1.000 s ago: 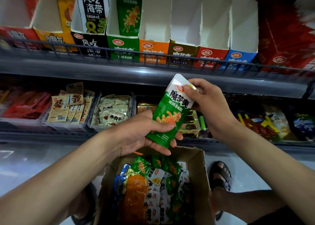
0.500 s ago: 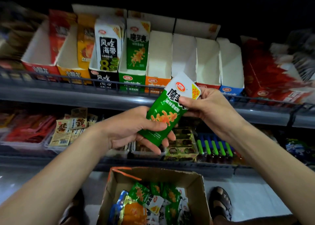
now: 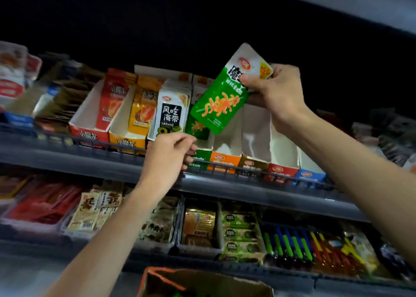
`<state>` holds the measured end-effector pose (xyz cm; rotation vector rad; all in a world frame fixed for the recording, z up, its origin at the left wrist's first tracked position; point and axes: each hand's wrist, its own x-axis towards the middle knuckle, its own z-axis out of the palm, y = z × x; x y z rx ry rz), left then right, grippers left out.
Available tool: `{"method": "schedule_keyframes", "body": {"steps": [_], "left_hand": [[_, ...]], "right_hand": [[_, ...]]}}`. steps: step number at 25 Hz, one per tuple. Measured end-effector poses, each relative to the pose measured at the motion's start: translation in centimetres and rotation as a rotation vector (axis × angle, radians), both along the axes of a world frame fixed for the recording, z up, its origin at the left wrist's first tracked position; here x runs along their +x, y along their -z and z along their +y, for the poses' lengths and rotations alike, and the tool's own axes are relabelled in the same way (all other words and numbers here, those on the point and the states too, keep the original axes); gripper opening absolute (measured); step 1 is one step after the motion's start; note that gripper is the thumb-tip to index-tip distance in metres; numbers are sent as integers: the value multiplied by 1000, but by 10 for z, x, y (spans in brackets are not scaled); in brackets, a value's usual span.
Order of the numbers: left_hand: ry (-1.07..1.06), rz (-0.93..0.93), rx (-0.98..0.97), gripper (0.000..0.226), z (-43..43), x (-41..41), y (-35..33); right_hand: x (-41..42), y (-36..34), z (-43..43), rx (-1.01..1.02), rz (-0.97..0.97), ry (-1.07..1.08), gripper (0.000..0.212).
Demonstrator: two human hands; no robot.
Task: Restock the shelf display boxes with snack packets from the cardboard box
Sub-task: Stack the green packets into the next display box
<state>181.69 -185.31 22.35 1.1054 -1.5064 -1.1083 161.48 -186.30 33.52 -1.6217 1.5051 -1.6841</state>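
Observation:
My right hand pinches a green snack packet by its white top and holds it tilted above the green display box on the upper shelf. Another green packet stands inside that box. At the box's front wall my left hand has its fingers curled on the rim. The cardboard box shows only its top edge at the bottom of the view, its contents mostly out of sight.
Right of the green box stand orange, brown, red and blue display boxes with white insides showing. To its left are boxes with black, yellow and red packets. A wire rail fronts the shelf. Trays of snacks fill the lower shelf.
My left hand let go of the green packet and moved to the green display box's front. My right hand lifted the packet up over that box. The view tilted upward.

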Motion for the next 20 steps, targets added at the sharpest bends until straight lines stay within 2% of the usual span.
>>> {"method": "schedule_keyframes", "body": {"steps": [2,3,5,8,11,14,16,20], "left_hand": [[-168,-460,-304,25,-2,2,3],[-199,-615,-386,28,-2,2,3],[-213,-757,-432,31,-2,2,6],[-224,-835,-443,32,-6,1,10],[-252,-839,-446,29,-9,-1,9],[-268,-854,-452,27,-11,-3,8],[-277,-869,-454,26,-12,-4,8],[-289,-866,-461,25,-12,-4,9]], "right_hand": [[1,-1,-23,-26,32,26,28],[1,2,-35,-18,51,31,28],[1,11,-56,12,137,67,34],[-4,26,-85,78,236,110,46],[-7,31,-103,220,269,186,39],[5,38,-110,148,458,266,37],[13,47,-109,105,615,305,29],[14,73,-105,104,775,317,26]]}}
